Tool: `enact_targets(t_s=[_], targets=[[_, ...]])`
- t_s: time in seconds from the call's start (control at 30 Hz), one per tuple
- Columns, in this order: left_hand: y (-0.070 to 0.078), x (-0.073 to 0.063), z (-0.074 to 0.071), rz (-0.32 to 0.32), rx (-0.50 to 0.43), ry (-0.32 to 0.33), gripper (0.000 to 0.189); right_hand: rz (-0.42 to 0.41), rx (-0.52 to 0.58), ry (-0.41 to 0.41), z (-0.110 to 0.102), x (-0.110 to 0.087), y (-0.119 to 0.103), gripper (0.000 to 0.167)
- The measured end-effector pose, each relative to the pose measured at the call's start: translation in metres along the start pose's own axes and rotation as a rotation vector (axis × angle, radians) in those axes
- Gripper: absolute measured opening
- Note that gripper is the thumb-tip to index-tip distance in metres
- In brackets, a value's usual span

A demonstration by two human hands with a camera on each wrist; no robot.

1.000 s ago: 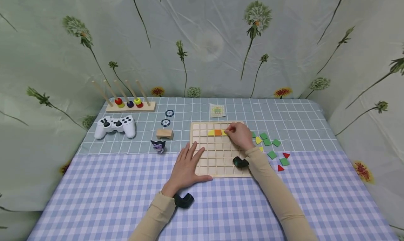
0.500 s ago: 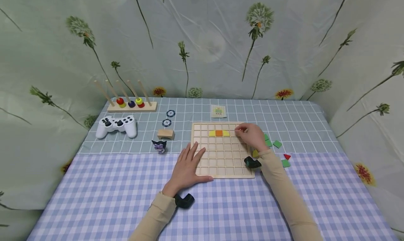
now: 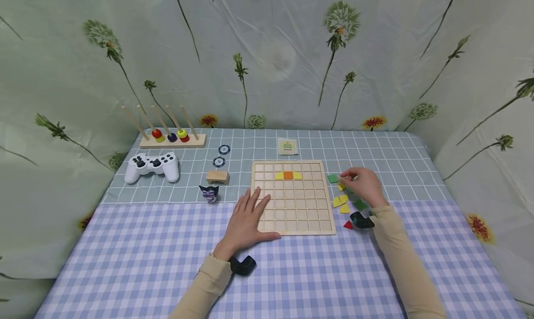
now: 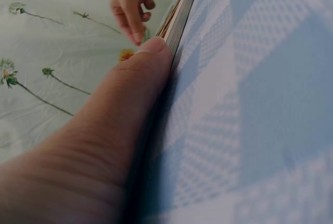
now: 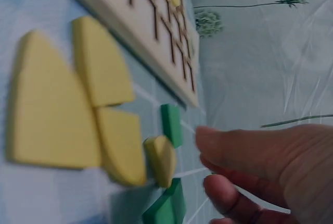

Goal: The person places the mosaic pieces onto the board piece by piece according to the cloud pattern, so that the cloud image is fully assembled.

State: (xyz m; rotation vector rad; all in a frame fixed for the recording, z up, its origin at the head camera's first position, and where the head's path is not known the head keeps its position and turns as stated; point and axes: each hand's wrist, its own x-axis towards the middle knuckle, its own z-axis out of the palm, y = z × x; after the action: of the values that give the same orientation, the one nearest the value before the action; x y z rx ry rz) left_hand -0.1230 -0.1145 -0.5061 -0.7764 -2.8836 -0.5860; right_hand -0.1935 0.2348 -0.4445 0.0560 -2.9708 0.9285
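Right hand (image 3: 365, 185) nearer, thumb and fingers parted, nothing visible between them; green tile (image 3: 333, 178) just to its left, then the board (image 3: 306, 214), left hand (image 3: 247, 221) spread across its near-left corner.

One board (image 3: 296, 215) bears one orange square (image 3: 288, 175) and two yellow pieces (image 3: 279, 175). At three o'clock lie four loose yellow pieces (image 3: 344, 208) and at least three green tiles (image 3: 332, 178) (the right hand (image 3: 364, 184) hides part); at four, one visible red triangle (image 3: 348, 225); at twelve, one card (image 3: 288, 146); at nine, one figurine (image 3: 210, 194), one block (image 3: 218, 175), one controller (image 3: 152, 166); at ten, two chips (image 3: 219, 162), five pegs (image 3: 189, 123), five beads (image 3: 172, 137).
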Motion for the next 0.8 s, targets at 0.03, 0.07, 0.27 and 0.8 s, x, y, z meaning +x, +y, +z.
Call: enact_targets(t_s=[0.03, 0.07, 0.27, 0.8], targets=[[0.0, 0.0, 0.0, 0.001, -0.001, -0.001, 0.106, 0.011, -0.008, -0.015, 0.0, -0.001, 0.001, 0.022], [0.0, 0.0, 0.0, 0.0, -0.003, -0.004, 0.106, 0.019, -0.014, -0.031, 0.0, -0.002, 0.002, 0.023], [0.0, 0.001, -0.001, -0.006, -0.007, -0.019, 0.106, 0.076, -0.069, -0.065, 0.005, -0.006, 0.002, 0.03], [0.0, 0.0, -0.002, -0.012, -0.002, -0.025, 0.105, 0.039, 0.113, -0.034, 0.015, -0.005, -0.003, 0.023]])
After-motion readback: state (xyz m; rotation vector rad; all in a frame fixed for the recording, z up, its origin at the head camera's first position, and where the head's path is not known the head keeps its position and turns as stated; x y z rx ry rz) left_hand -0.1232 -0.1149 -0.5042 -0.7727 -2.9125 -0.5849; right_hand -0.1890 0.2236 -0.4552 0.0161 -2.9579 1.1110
